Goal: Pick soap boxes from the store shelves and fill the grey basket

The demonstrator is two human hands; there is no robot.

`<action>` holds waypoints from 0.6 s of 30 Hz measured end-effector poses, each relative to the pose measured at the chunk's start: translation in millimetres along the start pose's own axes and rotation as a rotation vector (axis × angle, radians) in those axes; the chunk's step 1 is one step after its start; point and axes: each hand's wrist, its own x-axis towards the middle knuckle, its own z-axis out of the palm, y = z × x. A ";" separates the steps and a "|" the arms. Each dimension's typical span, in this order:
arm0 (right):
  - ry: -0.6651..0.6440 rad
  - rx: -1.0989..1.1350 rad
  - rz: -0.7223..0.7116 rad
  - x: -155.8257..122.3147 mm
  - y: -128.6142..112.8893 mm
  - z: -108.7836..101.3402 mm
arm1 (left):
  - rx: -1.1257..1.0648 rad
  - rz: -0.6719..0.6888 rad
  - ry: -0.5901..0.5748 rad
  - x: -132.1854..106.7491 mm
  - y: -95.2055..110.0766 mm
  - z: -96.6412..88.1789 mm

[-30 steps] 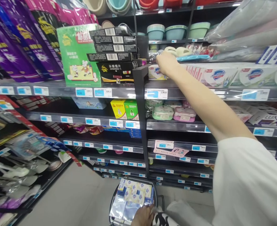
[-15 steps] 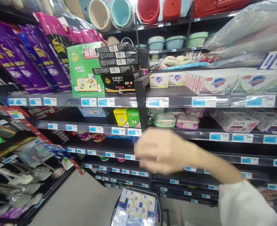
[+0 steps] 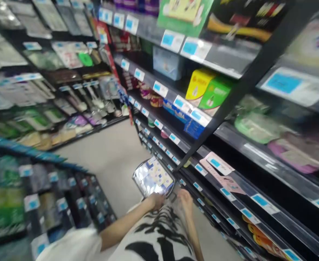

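**My right hand (image 3: 185, 197) has come down to the basket (image 3: 173, 181)**

Since the earlier frame my right hand has dropped from in front of the shelves to the lower middle of the frame, and my left hand (image 3: 155, 200) has come into view beside it. My view has swung and tilted too: the basket, low at the bottom edge then, now shows nearer the centre.

Both my hands are at the basket's near edge, a little apart, fingers bent inward. Blur hides the fingertips, so I can't tell how far either is open or whether it has hold of anything. The pale yellow patterned boxes (image 3: 159, 173) lie inside the basket, towards its right, with shiny silver-blue packs (image 3: 144, 180) beside them.

I'd judge a slip the main risk: the packs look slick, and a sharp tilt of the basket could send the boxes sliding over them. It is also close to the shelving on its right, so a careless turn might knock the lower ledges.

As for writing, I can read next to nothing. The price labels (image 3: 160, 88) are white with blue patches, their figures smeared. The yellow carton (image 3: 198, 85) and green carton (image 3: 215, 93) at upper right each carry a small bottle-like picture, and the pink card (image 3: 224, 177) at lower right has lettering I can't make out.
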 end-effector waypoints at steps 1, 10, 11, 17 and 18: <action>0.026 0.003 0.043 0.5 2.2 -9.4 | -0.010 -0.004 -0.011 3.6 0.1 1.8; -0.044 -0.085 0.203 30.1 8.1 -46.4 | -0.043 0.007 -0.039 -4.8 7.7 4.3; -0.076 -0.115 0.204 33.9 7.5 -41.0 | -0.056 -0.001 -0.039 -9.0 4.6 4.8; -0.310 -0.269 0.176 54.5 7.5 14.0 | -0.146 -0.082 -0.044 -24.4 -29.2 17.1; -0.338 -0.298 0.156 56.5 8.6 23.7 | -0.161 -0.091 -0.042 -24.6 -36.3 19.0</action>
